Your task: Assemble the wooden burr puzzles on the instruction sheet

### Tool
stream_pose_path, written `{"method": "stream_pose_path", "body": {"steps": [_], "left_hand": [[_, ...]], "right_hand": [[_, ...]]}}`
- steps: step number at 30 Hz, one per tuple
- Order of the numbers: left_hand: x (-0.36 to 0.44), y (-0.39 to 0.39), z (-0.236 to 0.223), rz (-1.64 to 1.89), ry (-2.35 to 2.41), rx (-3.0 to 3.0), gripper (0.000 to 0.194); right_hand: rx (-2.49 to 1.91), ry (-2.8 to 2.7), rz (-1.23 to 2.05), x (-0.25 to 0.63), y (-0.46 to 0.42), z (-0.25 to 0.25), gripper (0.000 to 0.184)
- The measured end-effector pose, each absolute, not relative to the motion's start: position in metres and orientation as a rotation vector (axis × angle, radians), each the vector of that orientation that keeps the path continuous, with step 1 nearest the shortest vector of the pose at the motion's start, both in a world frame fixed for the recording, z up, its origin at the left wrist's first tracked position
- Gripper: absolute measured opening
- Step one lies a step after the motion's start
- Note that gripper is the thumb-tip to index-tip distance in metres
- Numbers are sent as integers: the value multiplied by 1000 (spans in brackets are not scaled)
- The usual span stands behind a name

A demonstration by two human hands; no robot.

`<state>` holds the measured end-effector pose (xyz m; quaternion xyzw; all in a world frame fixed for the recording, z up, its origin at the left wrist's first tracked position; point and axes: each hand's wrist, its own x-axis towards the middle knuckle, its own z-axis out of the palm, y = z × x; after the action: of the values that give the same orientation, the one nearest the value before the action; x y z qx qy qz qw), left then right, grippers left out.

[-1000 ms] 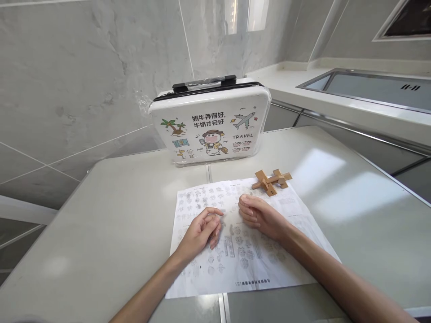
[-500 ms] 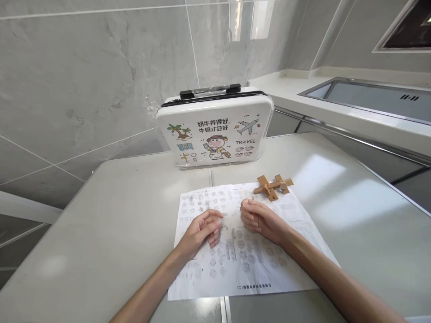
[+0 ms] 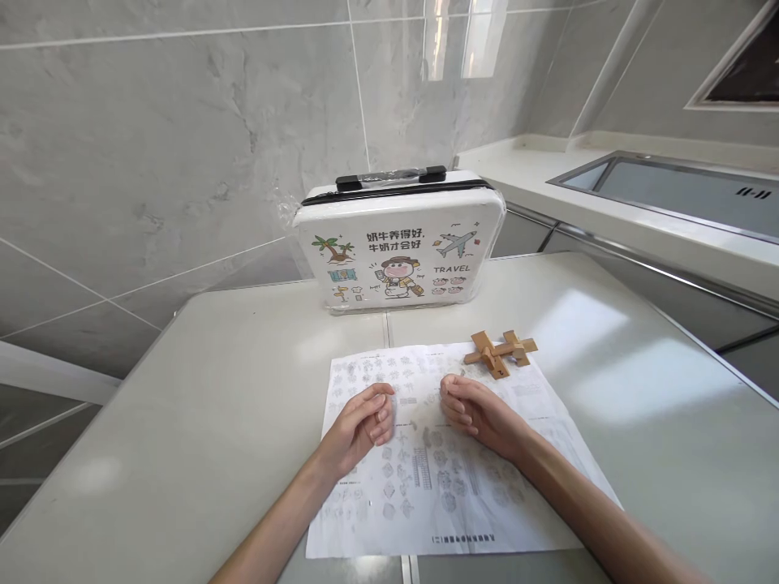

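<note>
On a printed instruction sheet (image 3: 419, 519), my left hand (image 3: 360, 422) rests on its side with its fingers curled in and nothing visible in them. My right hand (image 3: 480, 414) lies opposite, a gap away, its fingers also curled together around no visible thing. Just beyond the right hand is an interlocking wooden puzzle (image 3: 500, 352), a cross-like assembly of tan pieces, one marked with a "2". It sits at the sheet's far right corner, untouched by either hand.
A white cartoon-printed case (image 3: 402, 251) wrapped in clear plastic stands upright at the back of the grey table (image 3: 200, 422). Behind it rises a grey tiled wall (image 3: 152, 130). A counter with an inset sink (image 3: 675, 191) runs along the right.
The view has tilted up slightly, so everything sits lower in the picture. My left hand's fingers have curled in a little more. The wooden puzzle stays in place on the sheet.
</note>
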<state>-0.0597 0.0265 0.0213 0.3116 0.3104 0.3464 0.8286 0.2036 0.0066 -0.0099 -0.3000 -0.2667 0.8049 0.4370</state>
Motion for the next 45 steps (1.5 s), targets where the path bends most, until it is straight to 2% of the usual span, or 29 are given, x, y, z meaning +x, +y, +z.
{"method": "stream_pose_path", "body": {"steps": [24,32,38,45], "left_hand": [[-77,40,17,866,678,482,20],[-78,41,18,871,679,505,20],[-80,43,17,858,671,528,20],[-79,45,18,863,683,495,18]], "right_hand": [[-931,-720,2020,197,0,1,35],[-978,-964,1973,195,-1,12,36],[-1234,-1450,1749,198,-10,29,31],[-1626,-1842,1134,253,-42,37,19]]}}
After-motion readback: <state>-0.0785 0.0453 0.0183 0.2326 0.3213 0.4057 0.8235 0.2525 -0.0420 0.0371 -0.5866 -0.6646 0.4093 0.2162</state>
